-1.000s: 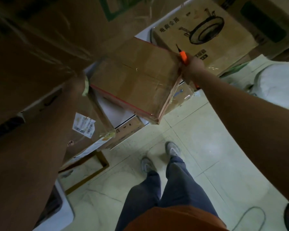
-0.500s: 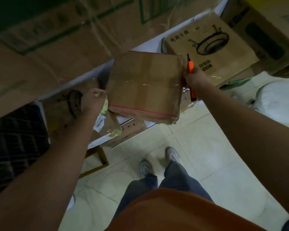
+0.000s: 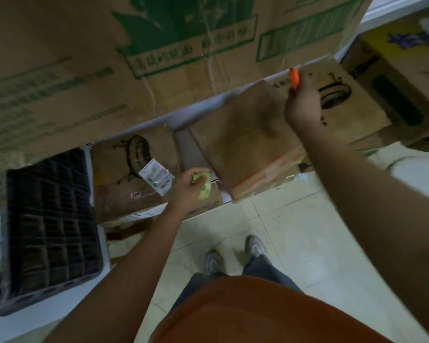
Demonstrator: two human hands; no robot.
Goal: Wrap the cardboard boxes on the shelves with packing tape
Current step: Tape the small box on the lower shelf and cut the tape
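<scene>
The small cardboard box [image 3: 248,142], edged with a red strip and glossy with clear tape, sits on the white shelf [image 3: 159,117], its near corner jutting out past the shelf edge over the tiled floor [image 3: 295,231]. Neither hand holds it. The right hand [image 3: 301,105] hovers over its far right corner, its grip curled around an orange cutter [image 3: 294,78] whose tip points up and away. The left hand [image 3: 190,188] is just beside the box's near left edge, its grip pinched on a yellow-green tape roll [image 3: 203,185]; whether a strand of tape runs from roll to box cannot be told in the motion blur.

To the left, a box printed with a stove burner [image 3: 131,167] carries a white label [image 3: 155,175], and further left lies a black gridded tray [image 3: 50,224]. A large green-printed carton [image 3: 159,58] fills the shelf above, and another burner box [image 3: 339,95] stands behind the right hand.

The likely trouble is the overhang: with the box unsupported at its corner, a tug on the tape or a knock from either wrist could tip it to the floor. The cutter, held close to the box, could also nick the fresh tape or the cardboard.
</scene>
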